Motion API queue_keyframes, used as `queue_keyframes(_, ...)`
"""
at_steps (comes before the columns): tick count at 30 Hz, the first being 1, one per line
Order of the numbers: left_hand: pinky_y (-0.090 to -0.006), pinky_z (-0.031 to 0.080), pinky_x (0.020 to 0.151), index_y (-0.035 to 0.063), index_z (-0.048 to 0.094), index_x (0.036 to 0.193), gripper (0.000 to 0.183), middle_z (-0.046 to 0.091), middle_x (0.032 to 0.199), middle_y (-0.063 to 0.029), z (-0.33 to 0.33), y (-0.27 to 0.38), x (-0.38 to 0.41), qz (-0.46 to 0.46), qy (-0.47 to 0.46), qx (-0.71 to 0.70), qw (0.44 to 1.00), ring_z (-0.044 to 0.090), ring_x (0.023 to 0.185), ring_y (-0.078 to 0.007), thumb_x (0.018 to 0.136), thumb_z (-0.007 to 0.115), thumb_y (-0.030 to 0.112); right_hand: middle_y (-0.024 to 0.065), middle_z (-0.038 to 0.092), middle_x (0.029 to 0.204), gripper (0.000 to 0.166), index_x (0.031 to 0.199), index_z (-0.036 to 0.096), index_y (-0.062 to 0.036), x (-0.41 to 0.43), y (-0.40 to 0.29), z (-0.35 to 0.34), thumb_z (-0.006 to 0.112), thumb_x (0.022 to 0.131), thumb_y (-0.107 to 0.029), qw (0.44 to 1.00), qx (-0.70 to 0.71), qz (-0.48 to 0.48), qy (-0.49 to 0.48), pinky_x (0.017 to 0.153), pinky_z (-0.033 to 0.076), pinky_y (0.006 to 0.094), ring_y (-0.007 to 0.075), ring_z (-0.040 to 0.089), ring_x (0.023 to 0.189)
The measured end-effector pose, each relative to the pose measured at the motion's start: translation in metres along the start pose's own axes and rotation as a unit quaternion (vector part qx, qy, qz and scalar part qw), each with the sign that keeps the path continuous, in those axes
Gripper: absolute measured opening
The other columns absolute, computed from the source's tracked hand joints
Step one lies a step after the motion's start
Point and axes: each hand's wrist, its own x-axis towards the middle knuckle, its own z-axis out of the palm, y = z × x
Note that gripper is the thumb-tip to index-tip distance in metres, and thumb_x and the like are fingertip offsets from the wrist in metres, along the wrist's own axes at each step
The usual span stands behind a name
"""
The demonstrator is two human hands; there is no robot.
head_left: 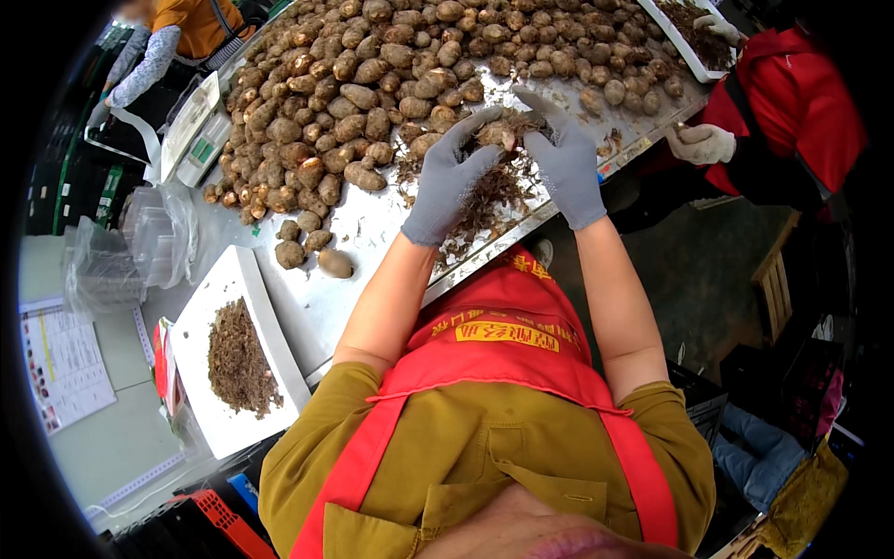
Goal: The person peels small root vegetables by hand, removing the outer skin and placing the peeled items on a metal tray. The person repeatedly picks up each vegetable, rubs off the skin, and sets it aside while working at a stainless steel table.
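My left hand (pixel 454 175), in a grey knitted glove, holds one side of a brown taro corm (pixel 494 134) with fibrous roots on it. My right hand (pixel 562 157), gloved alike, has its fingers at the corm's other side. Brown root fibres (pixel 489 202) lie on the metal table (pixel 349 244) below my hands. A large heap of taro corms (pixel 349 98) covers the table beyond and to the left, with a few loose corms (pixel 290 254) at its near end.
A white foam tray (pixel 188 349) with brown fibres stands left, near clear plastic bags (pixel 160 237) and a weighing scale (pixel 199 140). At the right a co-worker in red (pixel 782 105) has gloved hands by another foam tray (pixel 670 35). Another person (pixel 188 35) stands at the upper left.
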Motion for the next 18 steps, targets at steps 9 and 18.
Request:
queue_keyframes(9, -0.0291, 0.042, 0.101, -0.0012, 0.056, 0.133, 0.050, 0.060, 0.129, -0.0122, 0.002, -0.005, 0.002, 0.004, 0.044, -0.021, 0.999, 0.056, 0.114, -0.0169, 0.085, 0.066, 0.010, 0.0076, 0.064, 0.127, 0.049, 0.132, 0.059, -0.0027, -0.010, -0.001, 0.010, 0.059, 0.083, 0.003, 0.998, -0.007, -0.061, 0.005, 0.101, 0.042, 0.0269, 0.0128, 0.057, 0.116)
queue_keyframes(18, -0.0278, 0.043, 0.100, -0.0009, 0.058, 0.131, 0.048, 0.062, 0.124, -0.0116, 0.004, 0.005, -0.002, 0.013, 0.028, 0.091, 0.995, 0.057, 0.111, -0.0136, 0.085, 0.066, 0.012, 0.0090, 0.065, 0.125, 0.046, 0.130, 0.060, -0.0029, -0.006, -0.013, 0.009, 0.053, 0.085, 0.000, 0.996, -0.087, -0.027, 0.019, 0.097, 0.045, 0.0269, 0.0144, 0.060, 0.112)
